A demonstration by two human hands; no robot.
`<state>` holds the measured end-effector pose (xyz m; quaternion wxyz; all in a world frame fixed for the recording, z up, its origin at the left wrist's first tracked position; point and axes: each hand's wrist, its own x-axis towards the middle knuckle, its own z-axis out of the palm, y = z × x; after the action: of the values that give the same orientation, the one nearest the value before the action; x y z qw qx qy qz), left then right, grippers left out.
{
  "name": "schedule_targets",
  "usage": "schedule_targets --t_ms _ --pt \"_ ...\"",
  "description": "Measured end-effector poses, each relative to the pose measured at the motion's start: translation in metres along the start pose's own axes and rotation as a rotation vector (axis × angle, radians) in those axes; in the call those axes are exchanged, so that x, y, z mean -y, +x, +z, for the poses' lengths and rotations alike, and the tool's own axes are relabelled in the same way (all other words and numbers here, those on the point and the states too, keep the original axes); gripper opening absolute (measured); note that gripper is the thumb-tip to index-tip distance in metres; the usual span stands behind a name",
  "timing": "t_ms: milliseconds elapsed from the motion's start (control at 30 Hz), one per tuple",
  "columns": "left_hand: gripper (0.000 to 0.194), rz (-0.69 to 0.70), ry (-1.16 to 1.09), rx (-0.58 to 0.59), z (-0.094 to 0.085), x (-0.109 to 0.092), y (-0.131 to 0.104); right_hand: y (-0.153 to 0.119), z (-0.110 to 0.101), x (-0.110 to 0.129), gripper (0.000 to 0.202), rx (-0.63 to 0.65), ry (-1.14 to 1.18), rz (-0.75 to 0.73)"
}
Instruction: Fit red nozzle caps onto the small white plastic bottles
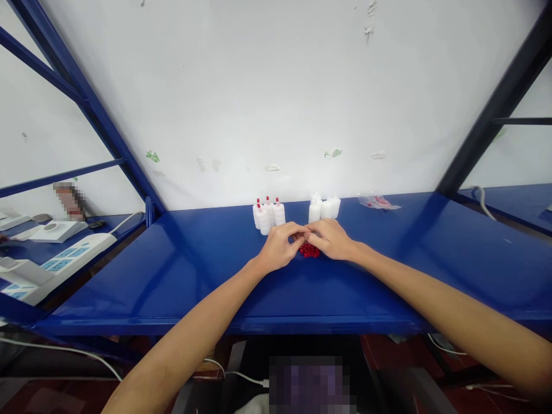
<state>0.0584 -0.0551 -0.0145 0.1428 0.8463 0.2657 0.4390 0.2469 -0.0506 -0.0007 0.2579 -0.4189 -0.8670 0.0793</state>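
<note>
My left hand (281, 246) and my right hand (331, 238) meet above a small pile of red caps (309, 251) on the blue table. The fingers of both are bent and pinched together, thumbs close to each other. Whatever sits between the fingertips is too small and too covered to make out. Behind my left hand stands a group of white squeeze bottles (269, 217) with red tips. Just behind my right hand are several white bottles (330, 208) on which I see no red tips; their lower parts are partly hidden.
A clear plastic bag (379, 202) with something red in it lies at the back right, near the white wall. Blue shelf posts (103, 126) rise on the left, a dark post (478, 109) on the right. A white power strip (73, 261) lies beyond the left post.
</note>
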Motion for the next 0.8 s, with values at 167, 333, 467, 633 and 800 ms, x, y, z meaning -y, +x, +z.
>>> schedule_targets --t_ms 167,333,467,633,800 --pt "0.013 0.014 -0.003 -0.002 0.0 -0.003 0.001 -0.001 0.0 0.001 0.044 -0.019 0.048 -0.052" --pt "0.012 -0.003 0.046 -0.063 -0.02 -0.004 0.006 -0.002 0.0 -0.004 0.04 -0.079 0.127 -0.042" --pt "0.014 0.007 0.264 0.006 -0.057 0.003 0.009 -0.001 0.001 -0.016 0.028 -0.111 0.242 0.039" --pt "0.017 -0.092 0.464 0.222 -0.074 0.017 0.006 0.004 0.006 -0.023 0.025 -0.11 0.317 0.066" --pt "0.017 -0.197 0.495 0.31 -0.061 0.026 0.001 0.005 0.008 -0.02 0.041 -0.075 0.263 0.094"
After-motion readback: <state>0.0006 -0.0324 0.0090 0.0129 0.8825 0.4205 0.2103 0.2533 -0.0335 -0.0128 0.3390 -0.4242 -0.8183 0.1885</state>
